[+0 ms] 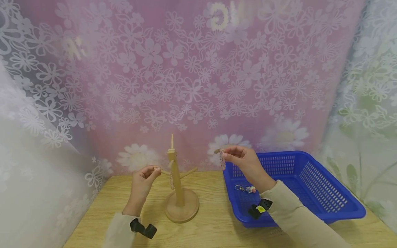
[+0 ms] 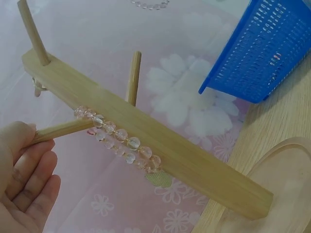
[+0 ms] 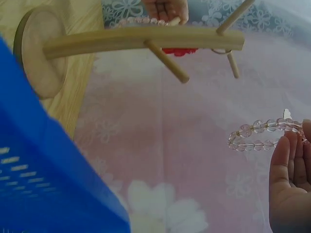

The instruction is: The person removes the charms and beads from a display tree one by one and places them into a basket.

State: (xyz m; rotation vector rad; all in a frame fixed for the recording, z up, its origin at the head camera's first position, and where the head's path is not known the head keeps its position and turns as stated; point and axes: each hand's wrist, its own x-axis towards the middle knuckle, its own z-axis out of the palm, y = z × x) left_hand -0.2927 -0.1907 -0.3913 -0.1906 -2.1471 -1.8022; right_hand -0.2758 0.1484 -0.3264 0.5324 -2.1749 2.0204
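A wooden peg stand with a round base stands upright on the table. My left hand pinches the tip of its left peg between thumb and finger. From that same peg hangs a bracelet of clear and pink beads, close to the post. To the right of the stand, my right hand holds up a second beaded bracelet, pinched at one side so its loop hangs free, near the blue basket's left rim. Part of that loop is hidden by the fingers.
The blue plastic basket sits at the right of the table, with a keychain bearing a small figure inside. Another peg sticks out to the stand's right. A ring hangs near the top. Behind is a pink flowered curtain.
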